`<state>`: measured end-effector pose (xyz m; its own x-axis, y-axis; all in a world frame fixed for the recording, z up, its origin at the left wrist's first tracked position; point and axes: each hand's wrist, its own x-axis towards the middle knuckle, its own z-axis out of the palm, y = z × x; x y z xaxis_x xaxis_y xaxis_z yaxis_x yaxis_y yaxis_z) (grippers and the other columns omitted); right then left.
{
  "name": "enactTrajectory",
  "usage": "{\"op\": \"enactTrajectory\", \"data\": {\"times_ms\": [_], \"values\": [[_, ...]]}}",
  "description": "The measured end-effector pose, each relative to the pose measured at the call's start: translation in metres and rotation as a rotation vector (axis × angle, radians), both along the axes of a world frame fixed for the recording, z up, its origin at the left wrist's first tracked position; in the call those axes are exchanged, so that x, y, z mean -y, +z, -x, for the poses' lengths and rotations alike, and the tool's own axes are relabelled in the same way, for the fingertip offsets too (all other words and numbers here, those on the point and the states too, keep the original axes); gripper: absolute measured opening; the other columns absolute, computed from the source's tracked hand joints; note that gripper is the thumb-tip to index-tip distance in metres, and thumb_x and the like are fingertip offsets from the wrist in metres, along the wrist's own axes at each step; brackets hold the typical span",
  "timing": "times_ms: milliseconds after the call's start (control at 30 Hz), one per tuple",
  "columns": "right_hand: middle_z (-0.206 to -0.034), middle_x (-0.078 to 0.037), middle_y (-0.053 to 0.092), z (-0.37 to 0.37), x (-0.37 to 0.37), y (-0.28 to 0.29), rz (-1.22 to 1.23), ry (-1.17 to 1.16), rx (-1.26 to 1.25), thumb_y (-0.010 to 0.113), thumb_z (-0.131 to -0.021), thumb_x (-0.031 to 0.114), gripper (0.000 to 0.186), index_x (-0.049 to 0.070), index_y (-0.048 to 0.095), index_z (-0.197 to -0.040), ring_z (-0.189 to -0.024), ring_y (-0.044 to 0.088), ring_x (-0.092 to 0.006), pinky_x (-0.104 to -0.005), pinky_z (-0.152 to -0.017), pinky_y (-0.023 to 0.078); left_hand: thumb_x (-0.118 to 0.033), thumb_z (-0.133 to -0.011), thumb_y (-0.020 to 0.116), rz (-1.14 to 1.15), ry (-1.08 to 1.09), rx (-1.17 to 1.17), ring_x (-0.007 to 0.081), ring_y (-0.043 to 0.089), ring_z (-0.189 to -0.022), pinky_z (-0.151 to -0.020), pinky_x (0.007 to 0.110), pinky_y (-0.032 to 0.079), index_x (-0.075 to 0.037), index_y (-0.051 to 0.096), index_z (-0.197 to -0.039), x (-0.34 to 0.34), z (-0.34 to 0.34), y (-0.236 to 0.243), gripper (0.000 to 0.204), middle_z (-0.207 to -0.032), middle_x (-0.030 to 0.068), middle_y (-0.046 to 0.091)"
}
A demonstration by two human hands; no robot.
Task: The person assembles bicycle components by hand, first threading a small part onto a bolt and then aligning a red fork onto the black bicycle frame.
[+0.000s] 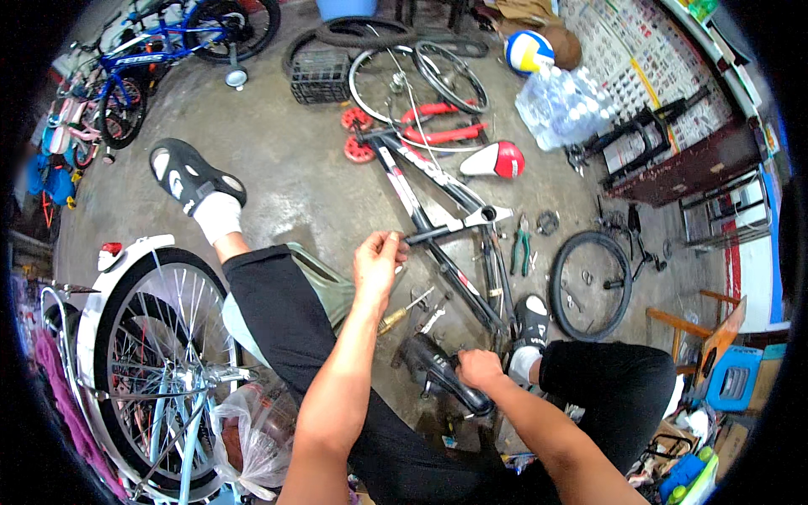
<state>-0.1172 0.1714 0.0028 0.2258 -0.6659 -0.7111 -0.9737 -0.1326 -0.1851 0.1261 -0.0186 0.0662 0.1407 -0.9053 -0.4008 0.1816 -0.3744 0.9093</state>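
Note:
My left hand (376, 265) has its thumb and fingers pressed together beside the end of a black tube of the bicycle frame (450, 227); what lies in the pinch is hidden. That black, white and red frame stretches across the floor between my feet. Closer to me, my right hand (480, 370) is curled against the side of a black bicycle saddle (439, 373), the fingertips partly hidden. A screwdriver (392, 320) with a yellowish handle lies between the two hands. Green-handled pliers (521, 251) lie to the right of the frame.
At left stands a bicycle wheel (172, 370) with a white fender, next to a plastic bag (252, 438). A loose tyre (591, 286) lies on the right. Beyond the frame are a red-and-white saddle (495, 160), wheels (391, 84), a black basket (319, 77) and packed bottles (566, 107).

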Motion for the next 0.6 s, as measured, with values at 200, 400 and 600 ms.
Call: {"op": "enactTrajectory", "data": {"times_ms": [200, 400, 600], "values": [[-0.105, -0.027, 0.072, -0.023, 0.131, 0.083, 0.071, -0.088, -0.016, 0.065, -0.085, 0.036, 0.042, 0.001, 0.073, -0.105, -0.1, 0.072, -0.0406, -0.05, -0.092, 0.057, -0.021, -0.105, 0.058, 0.033, 0.205, -0.058, 0.0113, 0.063, -0.074, -0.069, 0.027, 0.051, -0.001, 0.07, -0.112, 0.003, -0.02, -0.006, 0.025, -0.093, 0.0065, 0.072], [-0.082, -0.011, 0.07, -0.047, 0.342, 0.289, 0.429, -0.457, 0.691, 0.061, -0.095, 0.042, 0.045, -0.002, 0.066, -0.104, -0.073, 0.068, -0.0205, -0.0386, -0.069, 0.056, -0.021, -0.104, 0.058, -0.033, 0.218, -0.118, 0.0117, 0.063, -0.075, -0.068, 0.028, 0.05, 0.0, 0.07, -0.11, 0.0, -0.024, -0.011, 0.025, -0.093, 0.0062, 0.072], [-0.083, -0.001, 0.063, -0.029, 0.326, 0.426, 0.833, -0.292, 1.26, 0.064, -0.098, 0.031, 0.031, 0.002, 0.07, -0.109, -0.068, 0.054, -0.0065, -0.0233, -0.063, 0.045, -0.021, -0.103, 0.057, -0.023, 0.176, -0.089, 0.012, 0.062, -0.074, -0.066, 0.028, 0.05, 0.0, 0.07, -0.11, 0.006, -0.02, -0.016, 0.026, -0.092, 0.0061, 0.071]]}}
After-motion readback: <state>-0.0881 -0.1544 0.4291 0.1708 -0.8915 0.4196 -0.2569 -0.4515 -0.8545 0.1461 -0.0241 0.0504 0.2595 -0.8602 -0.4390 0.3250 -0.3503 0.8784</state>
